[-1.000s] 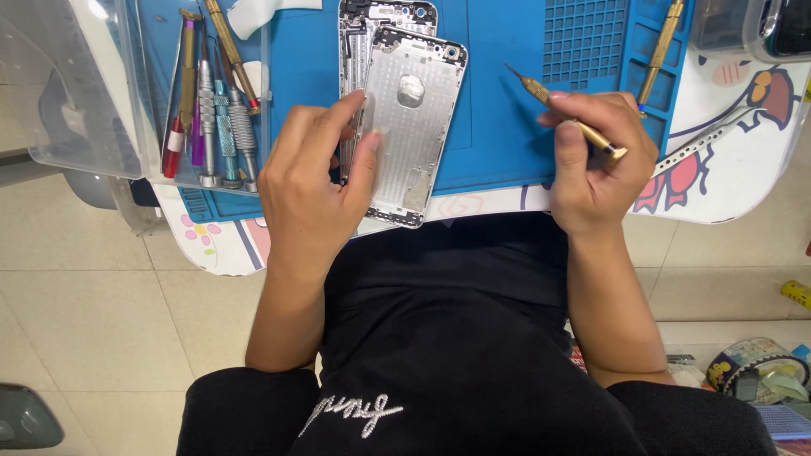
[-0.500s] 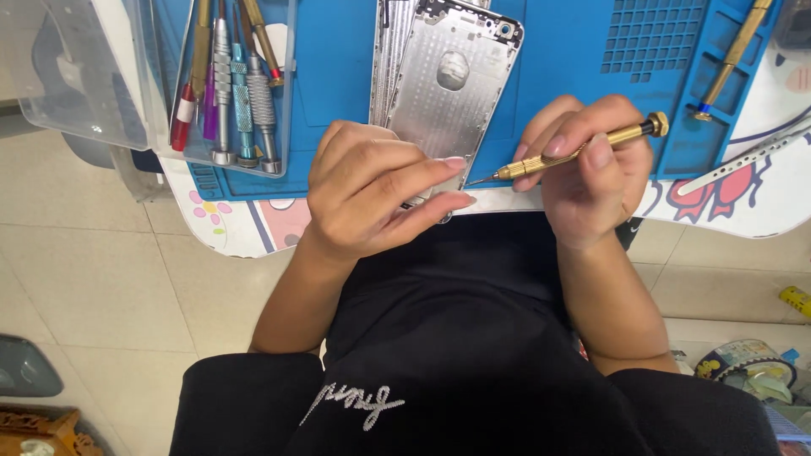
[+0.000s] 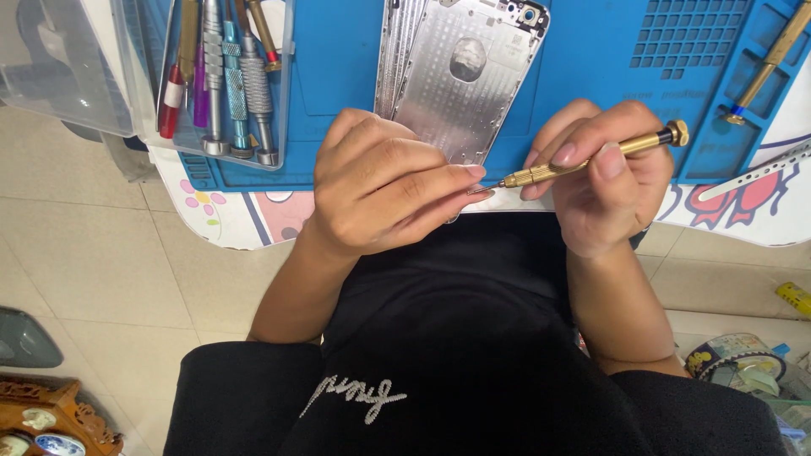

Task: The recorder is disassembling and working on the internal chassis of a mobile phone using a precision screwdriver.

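Observation:
A silver phone back housing (image 3: 460,80) lies inside-up on the blue work mat (image 3: 591,76), with another silver part tucked along its left side. My left hand (image 3: 380,190) rests on the housing's near end, fingers pinched together at its lower corner. My right hand (image 3: 604,173) holds a gold precision screwdriver (image 3: 591,160) between thumb and fingers. The driver's tip points left and meets my left fingertips at the mat's front edge.
A clear tray (image 3: 228,80) of several coloured screwdrivers sits at the mat's left. Another gold tool (image 3: 764,72) lies in a mat slot at the right, metal tweezers (image 3: 756,173) below it. A clear plastic box (image 3: 59,63) stands far left. Tape rolls (image 3: 735,359) lie on the floor.
My right hand turned the gold screwdriver round and brought its tip to my left fingertips. My left hand slid down to the housing's near corner. The view moved closer.

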